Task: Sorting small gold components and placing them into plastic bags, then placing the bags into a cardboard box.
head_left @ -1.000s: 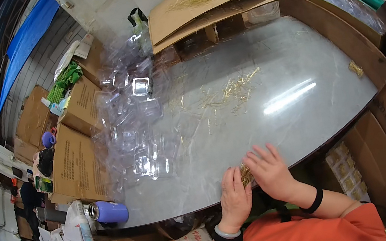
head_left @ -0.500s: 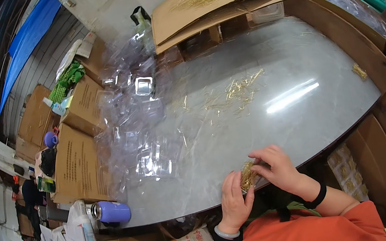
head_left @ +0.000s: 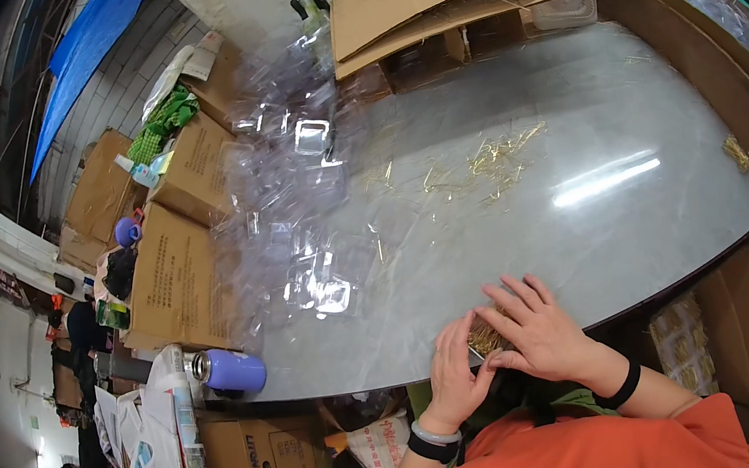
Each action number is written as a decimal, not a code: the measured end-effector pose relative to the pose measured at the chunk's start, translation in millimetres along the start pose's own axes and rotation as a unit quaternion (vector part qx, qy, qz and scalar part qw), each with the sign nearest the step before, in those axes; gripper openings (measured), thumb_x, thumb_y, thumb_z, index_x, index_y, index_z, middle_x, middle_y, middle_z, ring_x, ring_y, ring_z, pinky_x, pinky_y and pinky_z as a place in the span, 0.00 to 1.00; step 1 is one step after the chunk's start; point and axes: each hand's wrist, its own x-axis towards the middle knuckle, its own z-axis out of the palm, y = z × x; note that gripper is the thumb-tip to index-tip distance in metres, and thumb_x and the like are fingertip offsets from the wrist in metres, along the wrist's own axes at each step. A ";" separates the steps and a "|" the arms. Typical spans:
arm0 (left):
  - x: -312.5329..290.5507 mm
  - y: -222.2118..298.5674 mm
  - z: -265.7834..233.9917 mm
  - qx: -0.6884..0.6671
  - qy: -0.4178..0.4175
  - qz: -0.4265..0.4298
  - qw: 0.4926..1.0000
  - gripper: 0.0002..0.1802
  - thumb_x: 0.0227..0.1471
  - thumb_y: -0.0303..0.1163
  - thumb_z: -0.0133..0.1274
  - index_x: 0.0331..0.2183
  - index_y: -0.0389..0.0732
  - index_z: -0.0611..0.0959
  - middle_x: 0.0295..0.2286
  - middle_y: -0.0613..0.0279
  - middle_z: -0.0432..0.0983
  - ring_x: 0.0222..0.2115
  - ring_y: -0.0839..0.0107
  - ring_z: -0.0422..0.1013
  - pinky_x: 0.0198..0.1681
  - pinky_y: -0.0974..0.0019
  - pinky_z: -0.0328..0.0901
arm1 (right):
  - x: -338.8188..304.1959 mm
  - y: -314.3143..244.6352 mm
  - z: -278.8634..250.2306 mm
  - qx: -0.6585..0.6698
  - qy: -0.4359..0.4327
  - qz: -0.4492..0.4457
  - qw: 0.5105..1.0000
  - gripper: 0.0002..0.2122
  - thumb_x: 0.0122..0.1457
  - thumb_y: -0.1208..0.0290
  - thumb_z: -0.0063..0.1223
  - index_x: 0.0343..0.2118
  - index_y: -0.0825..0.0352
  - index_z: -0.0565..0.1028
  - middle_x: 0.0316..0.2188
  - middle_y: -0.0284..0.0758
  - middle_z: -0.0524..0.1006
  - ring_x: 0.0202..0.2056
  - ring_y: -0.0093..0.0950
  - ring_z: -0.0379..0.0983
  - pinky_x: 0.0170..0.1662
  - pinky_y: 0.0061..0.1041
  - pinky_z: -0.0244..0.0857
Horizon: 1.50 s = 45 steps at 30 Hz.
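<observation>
A bunch of thin gold wire-like ties sits between my hands at the table's near edge. A pale, clear edge shows beside it; whether that is a small box I cannot tell. My left hand is cupped round the bunch from the left, thumb toward the right hand. Over its right side lies my right hand, fingers stretched out and spread, its thumb close to the left thumb. The fingers hide much of the bunch. Farther off on the grey table are scattered loose gold ties.
Clear plastic boxes pile up on the table's left. A purple bottle stands at the near left edge. Flat cardboard at the back carries more gold ties. A cardboard wall lines the right, with a small gold bundle beside it.
My right hand has gone from pinching at the bunch to lying spread over it. My left hand stays round the bunch. The whole view has shifted slightly.
</observation>
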 end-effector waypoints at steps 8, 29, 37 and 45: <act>-3.7 1.8 -4.9 -0.065 -0.001 -0.016 0.998 0.43 0.51 0.29 0.62 0.64 0.32 0.62 0.55 0.45 0.71 0.56 0.46 0.67 0.61 0.51 0.60 | -10.9 -4.9 3.8 -0.047 0.034 -0.007 0.998 0.34 0.59 0.39 0.53 0.58 0.64 0.72 0.64 0.46 0.64 0.65 0.47 0.57 0.68 0.57 0.43; -15.0 -25.4 10.8 -0.157 0.058 0.007 0.986 0.34 0.61 0.33 0.52 0.64 0.31 0.63 0.59 0.39 0.66 0.61 0.46 0.63 0.64 0.55 0.57 | -7.7 -6.0 18.7 -0.143 0.152 0.090 0.974 0.29 0.46 0.58 0.65 0.52 0.64 0.76 0.56 0.44 0.70 0.53 0.48 0.66 0.57 0.44 0.61; -2.1 -19.6 21.1 0.012 0.062 -0.012 0.998 0.28 0.61 0.40 0.54 0.57 0.32 0.73 0.57 0.40 0.68 0.58 0.43 0.65 0.61 0.50 0.60 | -5.4 -8.3 25.2 -0.133 0.123 0.105 0.978 0.29 0.50 0.56 0.64 0.54 0.64 0.72 0.58 0.46 0.68 0.57 0.50 0.62 0.61 0.48 0.57; 26.4 -13.5 21.6 0.049 -0.019 0.002 0.999 0.26 0.57 0.38 0.57 0.53 0.32 0.76 0.58 0.38 0.66 0.59 0.43 0.62 0.63 0.47 0.57 | -8.1 -4.8 25.3 -0.096 0.124 0.124 0.980 0.34 0.50 0.58 0.65 0.59 0.66 0.66 0.61 0.47 0.63 0.62 0.52 0.57 0.65 0.48 0.53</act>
